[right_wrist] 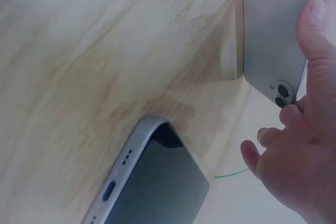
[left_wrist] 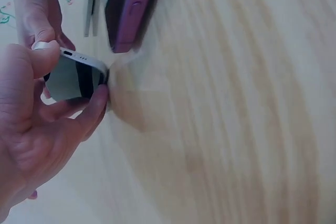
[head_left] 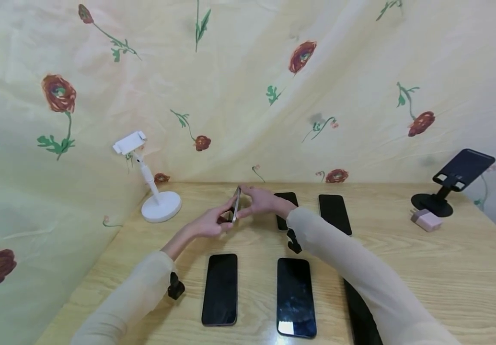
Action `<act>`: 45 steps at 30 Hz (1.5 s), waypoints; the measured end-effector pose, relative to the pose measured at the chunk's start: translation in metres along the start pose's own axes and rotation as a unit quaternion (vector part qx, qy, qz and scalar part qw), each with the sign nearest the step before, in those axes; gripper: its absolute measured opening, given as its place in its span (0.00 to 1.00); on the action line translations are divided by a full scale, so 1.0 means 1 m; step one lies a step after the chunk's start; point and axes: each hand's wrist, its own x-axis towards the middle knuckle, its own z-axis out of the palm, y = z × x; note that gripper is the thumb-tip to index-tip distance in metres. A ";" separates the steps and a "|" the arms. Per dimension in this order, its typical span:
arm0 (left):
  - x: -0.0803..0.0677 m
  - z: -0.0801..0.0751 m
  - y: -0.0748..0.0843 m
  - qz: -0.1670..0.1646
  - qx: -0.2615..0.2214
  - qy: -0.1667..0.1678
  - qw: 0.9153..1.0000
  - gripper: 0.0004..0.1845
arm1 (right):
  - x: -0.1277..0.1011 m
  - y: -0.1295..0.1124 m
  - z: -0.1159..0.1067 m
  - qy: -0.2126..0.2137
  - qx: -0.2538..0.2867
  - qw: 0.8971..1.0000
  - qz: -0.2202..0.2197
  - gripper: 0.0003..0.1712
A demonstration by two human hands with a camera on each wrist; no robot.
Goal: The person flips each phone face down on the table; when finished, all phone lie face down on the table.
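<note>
In the head view, both hands meet over the far middle of the wooden table (head_left: 403, 268). The left hand (head_left: 211, 223) and the right hand (head_left: 261, 200) hold a silver phone (head_left: 236, 205) between them, stood on edge above the tabletop. Five dark phones lie flat around the arms: two near ones (head_left: 220, 289) (head_left: 295, 297), two far ones (head_left: 335, 213) (head_left: 285, 197), and one partly hidden under the right sleeve (head_left: 362, 314). A white stand (head_left: 153, 187) sits at the left, a black stand (head_left: 450, 184) and a pink charger (head_left: 426, 220) at the right.

In the left wrist view, the left hand (left_wrist: 37, 124) pinches the phone's bottom corner (left_wrist: 79, 72) between thumb and fingers. A purple-edged phone (left_wrist: 134, 9) lies beyond.

In the right wrist view, the right hand (right_wrist: 302, 145) grips the phone's camera end (right_wrist: 270, 35), thumb along its edge. Another phone (right_wrist: 152, 187) lies on the table below.
</note>
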 end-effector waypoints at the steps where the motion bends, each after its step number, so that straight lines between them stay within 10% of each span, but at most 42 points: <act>1: -0.001 -0.001 0.000 0.003 -0.006 -0.003 1.000 0.45 | 0.000 -0.001 0.001 -0.002 0.001 1.000 -0.001 0.63; 18: -0.005 -0.006 -0.008 0.062 -0.024 -0.029 0.997 0.53 | 0.012 -0.012 0.022 0.008 0.058 0.998 -0.038 0.70; 45: -0.014 -0.009 -0.017 -0.003 0.030 0.009 1.000 0.51 | 0.003 -0.008 0.027 -0.077 0.016 0.996 0.036 0.58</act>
